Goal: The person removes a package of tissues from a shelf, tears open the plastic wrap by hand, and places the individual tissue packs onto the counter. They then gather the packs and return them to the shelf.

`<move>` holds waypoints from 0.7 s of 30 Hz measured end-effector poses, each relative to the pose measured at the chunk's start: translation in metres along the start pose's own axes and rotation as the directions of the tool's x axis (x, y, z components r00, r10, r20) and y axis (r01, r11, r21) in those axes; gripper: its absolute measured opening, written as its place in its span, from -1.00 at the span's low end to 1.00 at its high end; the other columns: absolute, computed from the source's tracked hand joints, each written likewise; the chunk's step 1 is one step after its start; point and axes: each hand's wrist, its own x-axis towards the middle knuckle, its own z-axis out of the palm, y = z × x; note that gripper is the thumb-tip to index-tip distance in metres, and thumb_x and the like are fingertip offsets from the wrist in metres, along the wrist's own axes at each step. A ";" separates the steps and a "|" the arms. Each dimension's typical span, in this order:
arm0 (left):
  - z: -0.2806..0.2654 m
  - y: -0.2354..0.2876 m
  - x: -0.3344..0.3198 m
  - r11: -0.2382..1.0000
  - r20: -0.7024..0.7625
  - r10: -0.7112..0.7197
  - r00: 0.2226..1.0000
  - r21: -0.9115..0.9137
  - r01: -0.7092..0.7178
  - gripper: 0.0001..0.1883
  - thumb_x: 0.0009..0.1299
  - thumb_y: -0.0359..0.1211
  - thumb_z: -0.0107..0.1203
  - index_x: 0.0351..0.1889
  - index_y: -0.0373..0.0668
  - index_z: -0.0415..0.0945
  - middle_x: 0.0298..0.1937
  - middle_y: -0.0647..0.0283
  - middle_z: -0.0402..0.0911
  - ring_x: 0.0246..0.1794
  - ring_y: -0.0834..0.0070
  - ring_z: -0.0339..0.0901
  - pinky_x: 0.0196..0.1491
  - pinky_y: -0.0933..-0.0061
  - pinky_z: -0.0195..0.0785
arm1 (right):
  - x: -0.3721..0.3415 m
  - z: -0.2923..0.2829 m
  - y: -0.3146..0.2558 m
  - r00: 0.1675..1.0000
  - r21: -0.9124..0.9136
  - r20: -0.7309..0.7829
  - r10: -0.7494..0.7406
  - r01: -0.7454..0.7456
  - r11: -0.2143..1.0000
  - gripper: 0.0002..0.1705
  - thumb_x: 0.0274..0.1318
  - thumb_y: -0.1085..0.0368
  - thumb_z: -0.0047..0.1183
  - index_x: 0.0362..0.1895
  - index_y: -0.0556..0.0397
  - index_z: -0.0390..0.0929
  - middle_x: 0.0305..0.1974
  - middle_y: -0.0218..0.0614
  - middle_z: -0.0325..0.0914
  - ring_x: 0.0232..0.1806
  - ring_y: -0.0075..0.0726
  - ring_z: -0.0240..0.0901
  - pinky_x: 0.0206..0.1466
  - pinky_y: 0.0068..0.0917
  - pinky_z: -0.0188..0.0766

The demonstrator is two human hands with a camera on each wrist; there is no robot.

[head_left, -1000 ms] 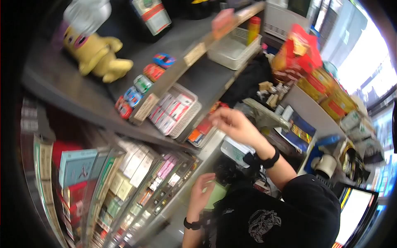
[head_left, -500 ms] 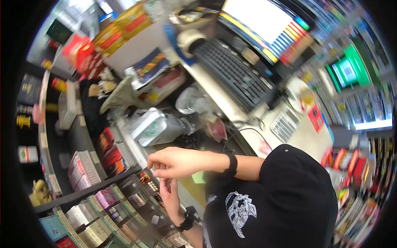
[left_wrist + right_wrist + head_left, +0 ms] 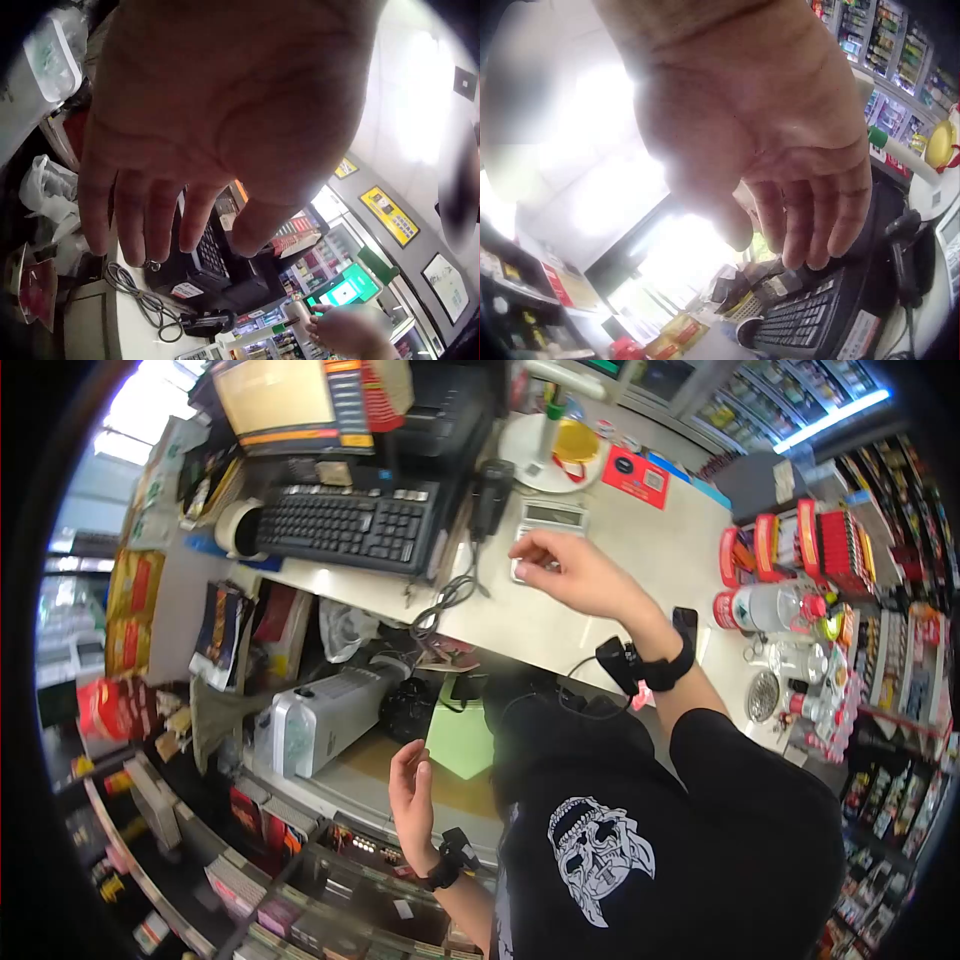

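Observation:
My right hand (image 3: 575,575) hovers above the light counter (image 3: 650,570), palm down with loosely bent fingers and nothing held. It overlaps the lower part of a calculator (image 3: 553,517) in the head view. Lower down, away from the counter, my left hand (image 3: 412,800) hangs in the air with its fingers relaxed. In the left wrist view its fingers (image 3: 139,217) are spread, with nothing between them. The right wrist view shows the right fingers (image 3: 840,217) nearly straight. A black handheld scanner (image 3: 492,495) and its cable (image 3: 440,605) lie left of the calculator.
A keyboard (image 3: 345,520) and a monitor (image 3: 290,405) stand at the counter's left. A round white tray (image 3: 520,450) holds a yellow item. Bottles (image 3: 770,608) and red boxes (image 3: 845,550) line the right end. Below are a grey-white bin (image 3: 335,720) and shelves (image 3: 330,900).
The head view has swung from the goods shelves round to the counter. My right hand has moved from beside the shelves to over the calculator; my left hand stays low and free.

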 end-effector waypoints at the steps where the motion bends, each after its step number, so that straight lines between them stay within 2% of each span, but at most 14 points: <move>1: 0.003 0.000 0.009 1.000 0.032 -0.004 0.999 0.007 0.003 -0.62 0.64 -0.31 0.06 0.33 -0.26 0.43 0.31 0.18 0.53 0.28 0.42 0.49 0.30 0.37 0.35 | 0.003 -0.012 -0.004 0.999 0.016 0.048 0.002 -0.003 1.000 -0.70 0.41 0.19 0.14 0.05 0.13 0.58 -0.20 -0.33 0.63 -0.13 -0.43 0.55 0.02 -0.41 0.50; 3: 0.004 -0.003 0.022 1.000 0.078 -0.019 0.997 0.011 0.018 -0.63 0.64 -0.31 0.06 0.32 -0.26 0.43 0.30 0.18 0.53 0.28 0.42 0.50 0.31 0.37 0.34 | 0.011 -0.029 -0.023 0.986 0.051 0.164 -0.003 -0.006 0.999 -0.69 0.41 0.19 0.14 0.06 0.14 0.58 -0.18 -0.32 0.63 -0.11 -0.45 0.55 0.03 -0.41 0.50; 4: 0.009 0.007 0.028 0.998 0.078 -0.050 0.996 0.051 0.046 -0.64 0.63 -0.33 0.05 0.32 -0.27 0.44 0.29 0.19 0.54 0.27 0.41 0.50 0.33 0.37 0.32 | 0.017 -0.033 -0.028 0.978 0.061 0.198 -0.062 0.051 0.997 -0.68 0.40 0.17 0.13 0.07 0.13 0.58 -0.14 -0.28 0.63 -0.07 -0.41 0.56 0.03 -0.39 0.52; 7: 0.014 0.015 0.045 0.996 0.096 -0.042 0.994 0.087 0.033 -0.64 0.63 -0.34 0.05 0.32 -0.28 0.44 0.28 0.19 0.54 0.27 0.41 0.49 0.35 0.37 0.30 | 0.043 -0.044 -0.053 0.946 -0.071 0.301 -0.118 0.146 0.987 -0.65 0.40 0.13 0.11 0.07 0.11 0.58 -0.08 -0.24 0.63 -0.02 -0.32 0.58 0.04 -0.34 0.54; 8: 0.015 0.015 0.050 0.996 0.098 -0.051 0.994 0.071 0.044 -0.64 0.63 -0.35 0.04 0.32 -0.28 0.44 0.28 0.20 0.54 0.27 0.41 0.49 0.36 0.37 0.28 | 0.051 -0.043 -0.061 0.957 -0.076 0.221 -0.188 0.209 0.975 -0.65 0.31 0.10 0.15 -0.05 0.14 0.63 -0.26 -0.13 0.70 -0.18 -0.13 0.67 -0.07 -0.25 0.55; 11: 0.019 0.016 0.061 0.996 0.081 -0.059 0.995 0.064 0.054 -0.63 0.62 -0.37 0.03 0.33 -0.29 0.42 0.26 0.12 0.55 0.28 0.36 0.49 0.34 0.35 0.31 | 0.079 -0.065 -0.105 0.909 -0.244 0.391 -0.144 0.253 0.936 -0.63 0.32 0.08 0.12 -0.03 0.12 0.64 -0.24 -0.13 0.71 -0.17 -0.08 0.68 -0.07 -0.20 0.56; 14: 0.021 0.010 0.067 0.995 0.089 -0.092 0.992 0.054 0.087 -0.63 0.62 -0.37 0.02 0.33 -0.28 0.42 0.27 0.12 0.55 0.28 0.35 0.49 0.34 0.34 0.31 | 0.097 -0.072 -0.144 0.838 -0.414 0.489 -0.242 0.467 0.781 -0.63 0.31 0.08 0.09 -0.03 0.11 0.65 -0.23 -0.13 0.72 -0.16 -0.03 0.68 -0.06 -0.14 0.58; 15: 0.020 0.009 0.065 0.994 0.100 -0.100 0.990 0.059 0.095 -0.63 0.62 -0.36 0.02 0.33 -0.28 0.42 0.27 0.13 0.55 0.28 0.36 0.48 0.34 0.34 0.31 | 0.094 -0.072 -0.159 0.837 -0.485 0.498 -0.229 0.487 0.726 -0.65 0.31 0.09 0.09 -0.06 0.10 0.67 -0.25 -0.12 0.72 -0.14 -0.01 0.69 -0.05 -0.10 0.59; 18: 0.025 0.002 0.063 0.996 0.127 -0.078 0.989 0.046 0.072 -0.62 0.61 -0.36 0.03 0.34 -0.27 0.42 0.26 0.14 0.56 0.27 0.35 0.49 0.32 0.32 0.33 | 0.083 -0.078 -0.204 0.729 -0.566 0.677 -0.102 0.603 0.562 -0.60 0.27 0.10 0.16 0.06 0.08 0.59 -0.17 -0.14 0.68 -0.10 0.02 0.65 -0.07 -0.07 0.58; 21: 0.026 -0.017 0.053 0.996 0.203 -0.037 0.978 0.085 0.020 -0.61 0.59 -0.37 0.06 0.33 -0.26 0.43 0.25 0.12 0.57 0.26 0.34 0.50 0.30 0.31 0.35 | 0.030 -0.095 -0.228 0.744 -0.646 0.667 -0.043 0.607 0.463 -0.55 0.18 0.14 0.22 0.10 0.07 0.56 -0.14 -0.15 0.63 -0.07 0.02 0.62 -0.05 -0.08 0.56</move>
